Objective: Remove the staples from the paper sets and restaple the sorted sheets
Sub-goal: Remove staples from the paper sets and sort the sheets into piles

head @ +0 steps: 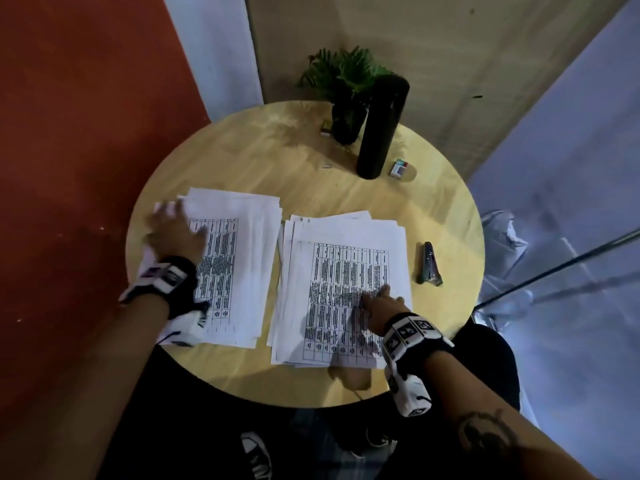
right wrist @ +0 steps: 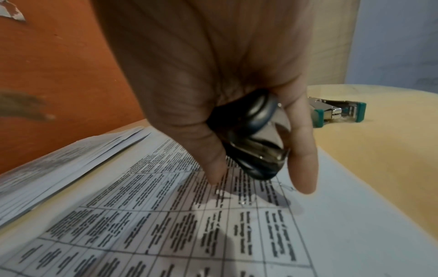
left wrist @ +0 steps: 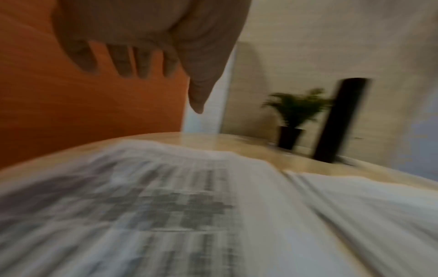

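A dark staple remover (right wrist: 251, 142) is gripped in the curled right hand (head: 381, 308), low over the right paper stack (head: 346, 292). The left hand (head: 173, 233) is spread, holding nothing, over the left stack (head: 239, 265). The stapler (head: 430, 265) lies just beside. Loose sheets could be dragged askew, or paper torn by the claws.

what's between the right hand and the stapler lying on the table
Nothing visible. Bare table separates the right hand, which grips a staple remover over the right paper stack, from the stapler.
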The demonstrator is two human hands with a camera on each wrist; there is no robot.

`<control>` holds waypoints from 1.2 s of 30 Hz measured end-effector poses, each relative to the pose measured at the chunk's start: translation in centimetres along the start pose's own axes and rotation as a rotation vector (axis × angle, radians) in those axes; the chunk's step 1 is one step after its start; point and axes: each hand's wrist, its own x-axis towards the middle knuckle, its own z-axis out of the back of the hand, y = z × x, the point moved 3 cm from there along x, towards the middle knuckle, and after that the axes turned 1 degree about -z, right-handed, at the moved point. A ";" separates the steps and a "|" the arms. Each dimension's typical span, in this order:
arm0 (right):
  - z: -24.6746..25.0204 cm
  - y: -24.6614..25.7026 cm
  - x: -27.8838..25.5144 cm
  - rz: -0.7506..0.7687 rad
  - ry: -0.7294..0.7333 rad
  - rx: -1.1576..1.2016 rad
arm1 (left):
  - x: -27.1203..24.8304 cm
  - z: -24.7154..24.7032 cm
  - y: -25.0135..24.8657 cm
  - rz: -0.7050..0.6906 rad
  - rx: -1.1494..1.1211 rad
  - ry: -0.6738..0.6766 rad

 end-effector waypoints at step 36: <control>0.2 0.5 -0.9 0.013 0.024 0.056 | -4.3 -10.3 -13.1 -0.052 -0.320 0.280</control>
